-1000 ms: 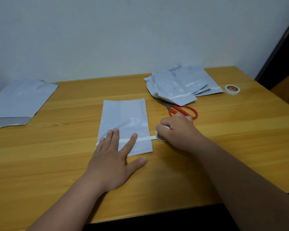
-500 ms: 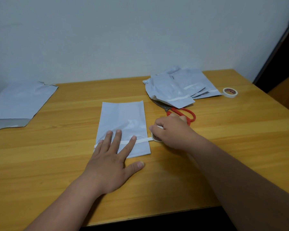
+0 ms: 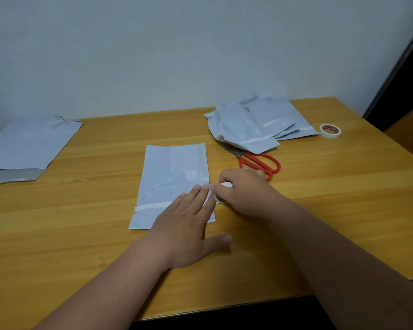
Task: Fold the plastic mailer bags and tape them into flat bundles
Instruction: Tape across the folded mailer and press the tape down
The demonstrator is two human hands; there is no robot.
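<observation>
A folded grey mailer bag (image 3: 172, 172) lies flat in the middle of the wooden table (image 3: 86, 234). A strip of white tape (image 3: 153, 206) runs across its lower part. My left hand (image 3: 186, 232) lies flat on the bag's lower right corner, fingers spread over the tape. My right hand (image 3: 246, 191) sits just off the bag's right edge, closed around a small white tape roll (image 3: 224, 186), most of which is hidden by the fingers.
Red-handled scissors (image 3: 260, 163) lie just behind my right hand. A pile of taped folded mailers (image 3: 253, 125) sits at the back right, with a second tape roll (image 3: 330, 131) beside it. Flat unfolded mailers (image 3: 26, 144) lie at the far left.
My left hand slid right along the tape to the bag's right edge. My right hand with the roll drew closer to the bag edge, shortening the free tape.
</observation>
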